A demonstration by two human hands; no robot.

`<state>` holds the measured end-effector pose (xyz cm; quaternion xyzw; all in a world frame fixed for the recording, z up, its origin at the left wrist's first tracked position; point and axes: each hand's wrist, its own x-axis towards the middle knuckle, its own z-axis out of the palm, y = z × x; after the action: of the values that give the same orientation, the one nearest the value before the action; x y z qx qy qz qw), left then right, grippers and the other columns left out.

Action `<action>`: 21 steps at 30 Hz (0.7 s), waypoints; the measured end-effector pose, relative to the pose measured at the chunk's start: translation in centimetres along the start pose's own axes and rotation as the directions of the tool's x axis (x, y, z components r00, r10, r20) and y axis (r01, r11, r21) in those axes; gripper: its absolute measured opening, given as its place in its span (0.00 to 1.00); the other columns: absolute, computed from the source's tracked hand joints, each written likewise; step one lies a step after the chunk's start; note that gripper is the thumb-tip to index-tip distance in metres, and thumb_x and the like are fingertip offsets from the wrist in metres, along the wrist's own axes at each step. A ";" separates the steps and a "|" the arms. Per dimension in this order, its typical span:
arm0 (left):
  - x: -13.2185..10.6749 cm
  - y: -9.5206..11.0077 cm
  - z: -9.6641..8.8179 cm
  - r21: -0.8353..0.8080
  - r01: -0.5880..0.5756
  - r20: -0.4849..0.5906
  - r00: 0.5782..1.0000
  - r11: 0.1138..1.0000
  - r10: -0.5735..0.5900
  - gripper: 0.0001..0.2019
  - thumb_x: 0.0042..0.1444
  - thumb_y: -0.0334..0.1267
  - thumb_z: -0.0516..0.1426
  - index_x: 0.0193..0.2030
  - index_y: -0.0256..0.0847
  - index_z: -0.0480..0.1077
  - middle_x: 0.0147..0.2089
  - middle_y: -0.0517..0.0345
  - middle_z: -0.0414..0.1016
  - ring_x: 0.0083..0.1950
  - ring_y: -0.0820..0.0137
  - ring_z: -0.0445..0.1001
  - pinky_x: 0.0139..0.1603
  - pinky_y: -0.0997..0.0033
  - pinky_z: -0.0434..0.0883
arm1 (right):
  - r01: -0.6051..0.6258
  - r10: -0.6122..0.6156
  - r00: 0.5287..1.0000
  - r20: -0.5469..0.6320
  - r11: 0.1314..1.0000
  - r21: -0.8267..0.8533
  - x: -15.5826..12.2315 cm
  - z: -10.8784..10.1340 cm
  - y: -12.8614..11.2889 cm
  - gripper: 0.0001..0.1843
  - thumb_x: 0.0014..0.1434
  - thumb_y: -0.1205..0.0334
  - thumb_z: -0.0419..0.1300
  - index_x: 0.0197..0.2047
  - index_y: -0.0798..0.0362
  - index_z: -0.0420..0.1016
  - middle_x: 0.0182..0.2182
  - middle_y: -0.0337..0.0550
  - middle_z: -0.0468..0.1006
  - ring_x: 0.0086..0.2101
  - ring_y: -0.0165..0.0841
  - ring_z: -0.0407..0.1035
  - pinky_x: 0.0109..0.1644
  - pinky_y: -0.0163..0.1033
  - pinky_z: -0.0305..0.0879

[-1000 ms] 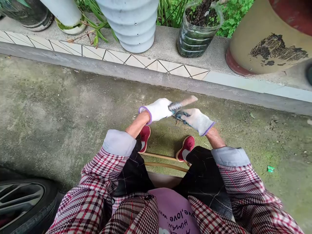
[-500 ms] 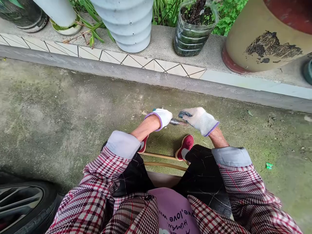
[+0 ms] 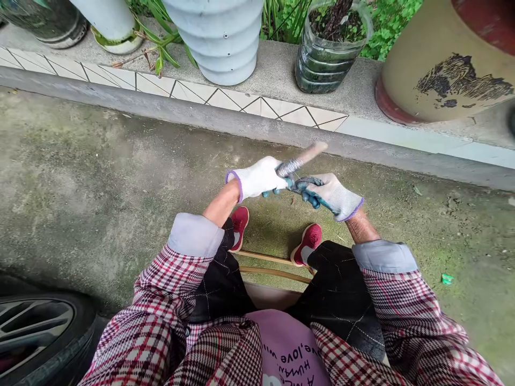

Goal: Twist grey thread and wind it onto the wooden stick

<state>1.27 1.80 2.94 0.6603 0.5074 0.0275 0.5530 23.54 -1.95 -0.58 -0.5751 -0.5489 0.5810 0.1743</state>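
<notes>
My left hand [image 3: 257, 178], in a white glove with a purple cuff, is closed round a wooden stick [image 3: 311, 152] that points up and to the right. A band of thin grey wire [image 3: 289, 166] is wound tightly round the stick just past the glove. My right hand [image 3: 328, 194], gloved the same way with dark blue fingertips, is pinched just below the winding; what it holds is too thin to make out. Both hands hover above my red shoes [image 3: 308, 242].
I sit on a wooden seat [image 3: 269, 266] over mossy concrete. A tiled kerb [image 3: 225, 102] ahead carries a ribbed white pot [image 3: 221, 37], a cut plastic bottle of soil [image 3: 330, 45] and a large tan jar [image 3: 446, 59]. A car tyre [image 3: 40, 332] lies at the lower left.
Half a second ago both hands were lower with the stick nearly level between them. They have risen, and the stick's far end now tilts up to the right, as it did one second ago.
</notes>
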 end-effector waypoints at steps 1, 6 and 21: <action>0.2 0.0 -0.2 0.001 0.017 -0.059 0.998 1.000 -0.017 0.10 0.61 0.38 0.60 0.46 0.37 0.78 0.32 0.55 0.77 0.26 0.76 0.67 0.28 0.72 0.68 | -0.011 0.011 1.000 0.004 0.999 -0.030 0.0 0.3 0.0 0.19 0.57 0.48 0.62 0.40 0.56 0.82 0.23 0.39 0.75 0.19 0.26 0.60 0.20 0.33 0.58; 1.9 -1.3 -1.2 0.217 0.122 -0.235 0.969 0.968 -0.070 0.14 0.65 0.41 0.57 0.51 0.37 0.79 0.39 0.50 0.81 0.33 0.71 0.75 0.35 0.71 0.71 | 0.075 -0.054 0.995 0.089 0.964 -0.255 -0.8 1.5 -0.6 0.19 0.61 0.49 0.57 0.36 0.55 0.82 0.22 0.38 0.74 0.23 0.28 0.62 0.27 0.34 0.59; 1.4 -0.5 4.5 0.645 -0.099 0.219 0.974 0.757 -0.060 0.13 0.58 0.36 0.61 0.47 0.41 0.84 0.38 0.45 0.84 0.41 0.58 0.83 0.44 0.65 0.74 | -0.028 -0.032 0.993 -0.116 0.873 -0.487 -0.4 -2.1 -0.1 0.16 0.64 0.61 0.55 0.44 0.54 0.85 0.28 0.44 0.79 0.29 0.34 0.70 0.36 0.39 0.65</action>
<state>4.31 -0.44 0.10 0.8154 0.4118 -0.2203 0.3422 25.44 -1.29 0.26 -0.6338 -0.6667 0.3881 0.0572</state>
